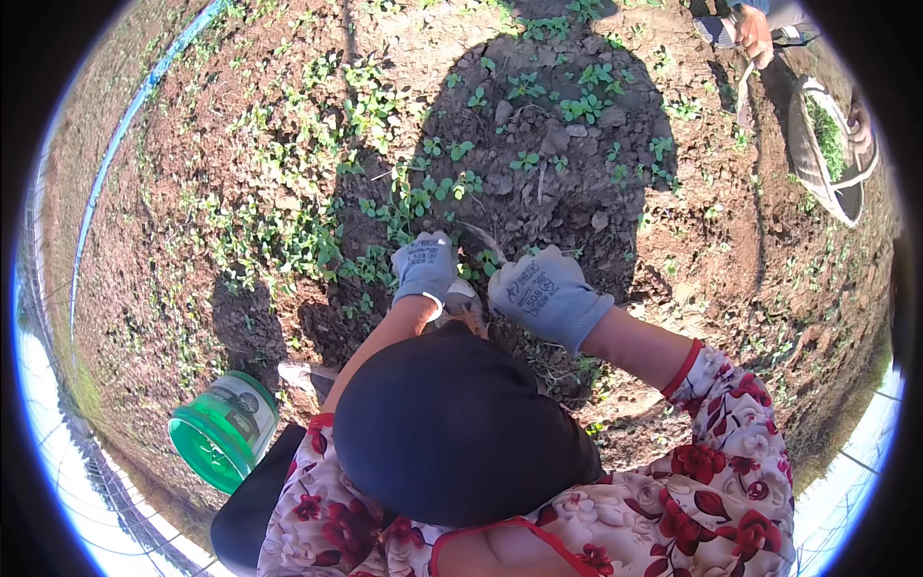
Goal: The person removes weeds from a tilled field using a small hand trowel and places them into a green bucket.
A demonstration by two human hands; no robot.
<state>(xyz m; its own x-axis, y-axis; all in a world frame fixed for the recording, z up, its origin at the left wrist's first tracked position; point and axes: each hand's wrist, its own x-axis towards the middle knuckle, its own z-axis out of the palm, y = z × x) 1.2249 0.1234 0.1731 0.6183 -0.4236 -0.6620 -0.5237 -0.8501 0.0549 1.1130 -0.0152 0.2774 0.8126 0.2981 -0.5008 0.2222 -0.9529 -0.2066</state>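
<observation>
My left hand [426, 267], in a grey-white work glove, is closed low among small green seedlings [415, 202]; whether anything is between its fingers is hidden. To its right, my right hand [546, 293], gloved alike, is closed round the hidden handle of a hand tool with a thin curved blade [484, 238]. The blade points left across the soil toward my left hand. A narrow gap parts the two hands. Leafy plants grow around the blade, and my shadow covers the cloddy ground beyond.
A green bucket [213, 431] lies tipped at my left. A blue hose [117, 144] runs along the far left. At upper right, another person's hand [755, 37] holds a tool beside a basket [806, 144] with green leaves. My dark-clothed knee [452, 423] rises below my hands.
</observation>
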